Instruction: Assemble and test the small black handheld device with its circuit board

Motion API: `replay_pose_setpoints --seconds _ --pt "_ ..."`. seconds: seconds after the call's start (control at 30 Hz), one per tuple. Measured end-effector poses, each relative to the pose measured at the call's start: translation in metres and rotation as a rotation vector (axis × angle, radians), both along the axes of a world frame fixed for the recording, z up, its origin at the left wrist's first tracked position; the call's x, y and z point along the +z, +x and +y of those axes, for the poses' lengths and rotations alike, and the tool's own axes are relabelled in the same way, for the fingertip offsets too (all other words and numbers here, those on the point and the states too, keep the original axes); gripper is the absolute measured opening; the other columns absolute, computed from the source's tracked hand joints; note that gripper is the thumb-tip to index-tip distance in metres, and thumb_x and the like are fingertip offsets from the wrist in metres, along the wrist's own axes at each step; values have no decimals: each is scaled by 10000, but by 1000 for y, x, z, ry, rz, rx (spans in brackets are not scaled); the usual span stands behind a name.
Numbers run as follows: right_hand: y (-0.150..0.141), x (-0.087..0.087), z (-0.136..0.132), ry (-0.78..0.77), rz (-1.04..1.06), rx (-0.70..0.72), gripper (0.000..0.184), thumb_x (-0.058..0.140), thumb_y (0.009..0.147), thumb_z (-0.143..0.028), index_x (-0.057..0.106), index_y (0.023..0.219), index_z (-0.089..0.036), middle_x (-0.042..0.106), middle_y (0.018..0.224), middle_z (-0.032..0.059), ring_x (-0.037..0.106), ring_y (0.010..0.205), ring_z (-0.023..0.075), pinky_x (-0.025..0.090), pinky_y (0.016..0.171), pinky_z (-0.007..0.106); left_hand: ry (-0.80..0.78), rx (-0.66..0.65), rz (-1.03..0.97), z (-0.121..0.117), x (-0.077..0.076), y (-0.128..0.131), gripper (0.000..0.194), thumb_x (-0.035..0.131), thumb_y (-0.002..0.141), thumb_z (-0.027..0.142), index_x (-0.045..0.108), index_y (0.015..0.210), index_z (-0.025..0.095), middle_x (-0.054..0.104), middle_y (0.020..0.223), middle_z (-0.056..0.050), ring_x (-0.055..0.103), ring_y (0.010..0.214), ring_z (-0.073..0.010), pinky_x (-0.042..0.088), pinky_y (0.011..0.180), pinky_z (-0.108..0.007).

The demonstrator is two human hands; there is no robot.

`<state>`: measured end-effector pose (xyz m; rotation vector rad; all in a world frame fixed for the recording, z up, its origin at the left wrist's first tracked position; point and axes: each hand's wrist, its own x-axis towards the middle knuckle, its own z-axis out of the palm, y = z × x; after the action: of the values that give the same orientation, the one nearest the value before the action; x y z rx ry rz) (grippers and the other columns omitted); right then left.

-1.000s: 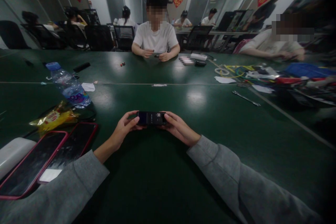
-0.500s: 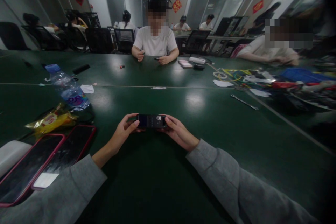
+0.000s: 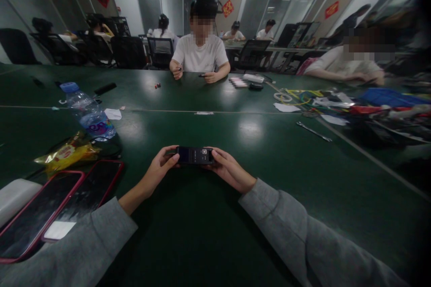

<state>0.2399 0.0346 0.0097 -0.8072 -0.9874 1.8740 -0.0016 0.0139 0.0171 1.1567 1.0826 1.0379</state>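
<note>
A small black rectangular device [image 3: 193, 155] is held level just above the green table, in front of me. Its left part looks like a dark, glossy screen; white printed marks show on the right part. My left hand [image 3: 163, 161] is closed on the left end, thumb on top and fingers behind. At the other end, my right hand [image 3: 225, 163] grips it the same way, its thumb resting on the upper face. The fingertips underneath are mostly hidden by the device.
On my left lie two red-edged phones [image 3: 82, 188], a white object [image 3: 15, 199], a yellow wrapper [image 3: 69, 154] and a plastic bottle [image 3: 90, 114]. A wrench [image 3: 314, 131] and tangled cables [image 3: 303, 96] lie to the right. A person [image 3: 201, 51] sits opposite.
Both hands keep the same hold on the device. The view has shifted very slightly, and the head of the person opposite has moved a little to the right.
</note>
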Motion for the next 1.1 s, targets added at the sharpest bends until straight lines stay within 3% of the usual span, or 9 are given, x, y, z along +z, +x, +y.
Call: replay_pose_setpoints --seconds 0.43,0.8,0.97,1.1 --pt "-3 2 -1 -6 -8 -62 367 679 807 -350 617 1145 -224 605 1184 58 553 1132 190 447 1001 361 2 -3 -22 0 0 1 513 639 827 378 477 1283 209 622 1182 -104 634 1012 -224 468 942 -408" --pt "3 -3 2 14 -4 -29 385 681 812 -314 596 1175 -221 572 1225 57 567 1101 178 468 980 349 3 -28 -3 -1 3 0 517 632 831 399 471 1283 206 620 1171 -106 643 967 -210 470 931 -389" --pt "1 -2 1 54 -2 -40 342 671 825 -303 607 1152 -223 589 1191 50 570 1081 170 465 962 331 24 -24 26 -1 4 0 522 633 827 398 467 1284 208 582 1243 -117 583 1116 -248 441 983 -421" --pt "-1 -2 1 74 -12 -73 342 676 817 -339 612 1132 -225 598 1168 47 576 1048 171 476 928 328 141 -65 67 0 0 1 640 726 752 325 430 1311 229 519 1337 -114 512 1226 -254 397 1044 -434"
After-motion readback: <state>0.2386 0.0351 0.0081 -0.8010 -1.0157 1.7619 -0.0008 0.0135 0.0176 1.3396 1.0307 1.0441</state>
